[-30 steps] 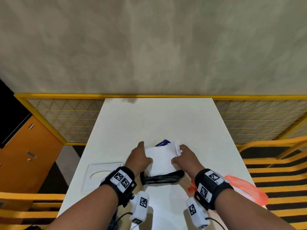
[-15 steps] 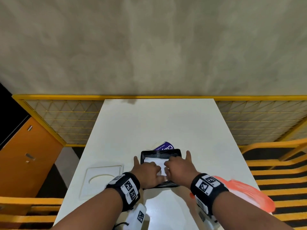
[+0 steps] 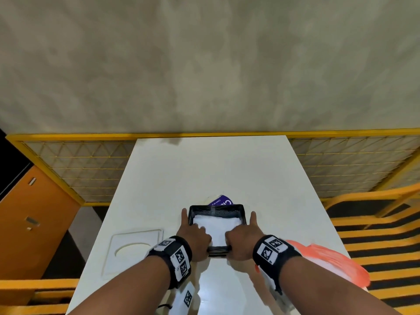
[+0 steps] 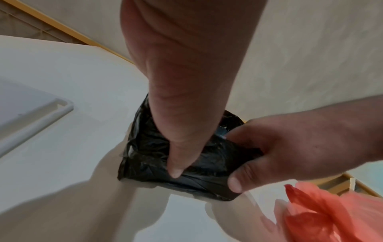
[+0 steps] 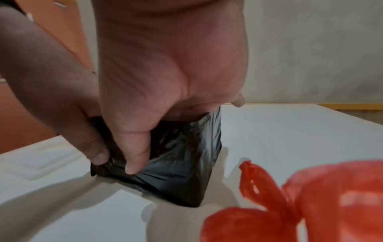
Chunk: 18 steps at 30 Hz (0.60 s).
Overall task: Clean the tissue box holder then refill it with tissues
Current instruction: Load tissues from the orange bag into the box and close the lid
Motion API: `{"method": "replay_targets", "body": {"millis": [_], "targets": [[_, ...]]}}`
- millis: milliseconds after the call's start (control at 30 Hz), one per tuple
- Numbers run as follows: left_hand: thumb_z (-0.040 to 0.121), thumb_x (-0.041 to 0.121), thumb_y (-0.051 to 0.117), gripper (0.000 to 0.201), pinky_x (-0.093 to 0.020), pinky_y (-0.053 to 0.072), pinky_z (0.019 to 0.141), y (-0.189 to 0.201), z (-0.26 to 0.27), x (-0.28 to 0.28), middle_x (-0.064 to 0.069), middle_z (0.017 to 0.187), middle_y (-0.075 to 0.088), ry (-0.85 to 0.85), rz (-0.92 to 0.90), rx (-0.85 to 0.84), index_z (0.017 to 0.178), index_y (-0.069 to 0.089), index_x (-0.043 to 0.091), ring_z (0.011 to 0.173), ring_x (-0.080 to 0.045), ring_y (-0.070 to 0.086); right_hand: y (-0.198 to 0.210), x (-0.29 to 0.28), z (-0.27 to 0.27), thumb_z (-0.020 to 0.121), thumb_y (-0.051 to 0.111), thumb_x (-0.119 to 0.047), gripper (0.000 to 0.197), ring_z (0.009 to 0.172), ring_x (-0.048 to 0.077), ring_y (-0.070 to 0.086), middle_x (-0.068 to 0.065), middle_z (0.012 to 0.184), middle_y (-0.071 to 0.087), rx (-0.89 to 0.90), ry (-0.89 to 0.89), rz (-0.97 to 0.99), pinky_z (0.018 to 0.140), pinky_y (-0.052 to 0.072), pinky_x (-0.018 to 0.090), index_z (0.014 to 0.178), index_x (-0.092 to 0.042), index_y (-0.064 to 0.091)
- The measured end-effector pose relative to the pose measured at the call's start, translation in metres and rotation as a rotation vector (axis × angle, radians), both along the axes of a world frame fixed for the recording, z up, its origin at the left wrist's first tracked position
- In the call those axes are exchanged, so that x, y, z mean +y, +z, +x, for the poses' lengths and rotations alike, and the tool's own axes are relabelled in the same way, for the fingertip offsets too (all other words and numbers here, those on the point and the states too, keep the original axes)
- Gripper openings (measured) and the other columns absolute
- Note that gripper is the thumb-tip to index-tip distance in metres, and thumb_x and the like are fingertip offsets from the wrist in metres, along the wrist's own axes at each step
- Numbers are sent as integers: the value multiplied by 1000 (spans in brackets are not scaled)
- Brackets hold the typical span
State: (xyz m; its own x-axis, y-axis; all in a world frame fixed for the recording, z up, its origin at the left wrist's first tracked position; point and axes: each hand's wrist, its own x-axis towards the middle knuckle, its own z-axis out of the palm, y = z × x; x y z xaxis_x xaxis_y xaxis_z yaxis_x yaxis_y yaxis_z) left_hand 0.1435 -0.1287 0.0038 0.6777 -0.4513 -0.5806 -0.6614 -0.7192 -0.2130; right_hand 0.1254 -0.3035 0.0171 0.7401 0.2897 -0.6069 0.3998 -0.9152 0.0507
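White table, black holder between left hand and right hand.

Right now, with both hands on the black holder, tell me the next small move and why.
Probably press the white tissues flat, then fetch the white lid. The left hand and right hand grip the black holder, the tissues sit inside it, and the lid lies apart on the table.

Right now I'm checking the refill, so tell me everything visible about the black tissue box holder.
The black tissue box holder is a squarish open-topped box wrapped in crinkled, glossy black plastic. It stands upright on the white table with white tissues inside. The left hand and the right hand grip its near edge, thumbs outside.
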Motion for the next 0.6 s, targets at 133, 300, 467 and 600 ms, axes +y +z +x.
{"method": "replay_targets", "body": {"millis": [133,300,467,600], "targets": [[80,65,60,61,-82,-8,104,11,-3,-1,-4,126,58,13,-72,38,126,58,24,131,-30,40,10,-16,-16,83,52,-58,44,109,18,54,-5,112,62,-160,-228,461,109,17,58,113,-26,60],[89,57,50,42,-50,27,108,36,-11,-42,0,115,59,-5,-505,-31,111,62,23,116,-24,55,27,-106,-60,89,54,-18,11,79,14,59,-5,84,65,-419,-595,733,72,48,33,81,-23,60],[93,20,48,33,-35,48,93,46,-38,-130,-5,116,67,-134,-943,242,119,68,15,108,-22,61,9,-179,-106,91,44,-17,26,99,17,62,-5,107,69,-262,-688,318,81,48,28,97,-26,67],[96,8,48,36,-31,45,98,30,-59,-194,-7,126,68,-189,-902,307,124,68,13,116,-23,60,-17,-198,-124,83,48,-7,41,118,18,56,-2,125,63,-249,-677,358,95,43,27,118,-18,64]]}}
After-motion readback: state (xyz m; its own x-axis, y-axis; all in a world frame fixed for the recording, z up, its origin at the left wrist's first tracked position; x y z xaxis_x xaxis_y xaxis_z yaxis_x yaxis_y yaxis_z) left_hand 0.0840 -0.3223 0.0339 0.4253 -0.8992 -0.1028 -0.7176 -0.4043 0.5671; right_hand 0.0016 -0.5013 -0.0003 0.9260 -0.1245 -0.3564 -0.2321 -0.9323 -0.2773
